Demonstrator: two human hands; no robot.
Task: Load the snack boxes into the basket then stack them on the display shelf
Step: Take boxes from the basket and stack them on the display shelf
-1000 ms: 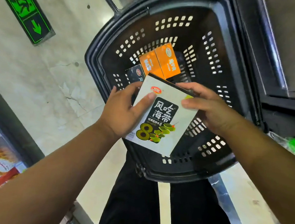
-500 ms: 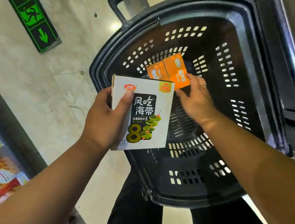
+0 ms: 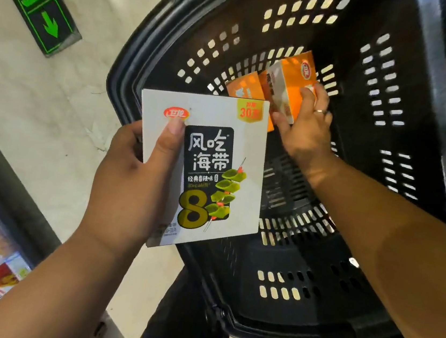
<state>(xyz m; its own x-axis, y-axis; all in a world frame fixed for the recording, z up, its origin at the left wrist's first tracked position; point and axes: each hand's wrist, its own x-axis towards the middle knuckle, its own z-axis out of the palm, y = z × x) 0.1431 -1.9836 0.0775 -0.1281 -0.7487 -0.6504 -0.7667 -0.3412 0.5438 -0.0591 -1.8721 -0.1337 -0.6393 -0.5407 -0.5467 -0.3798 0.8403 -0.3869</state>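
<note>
Tilting orange box (image 3: 289, 78) up (right hand (image 3: 305, 128))

The white box (image 3: 216, 168) in your left hand (image 3: 133, 180) looks like smooth cardboard with a satin sheen. The orange box (image 3: 288, 81) your right hand (image 3: 305, 128) grips is glossier card. Around that hand, the basket (image 3: 148, 33) is black moulded plastic, faintly shiny. Your ring (image 3: 319, 111) is bright metal. Left of your left hand, the floor (image 3: 55, 106) looks like polished, cracked stone.

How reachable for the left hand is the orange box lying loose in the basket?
Probably not readily: the left hand is full, gripping the white box, which hangs between it and the loose orange box.
</note>
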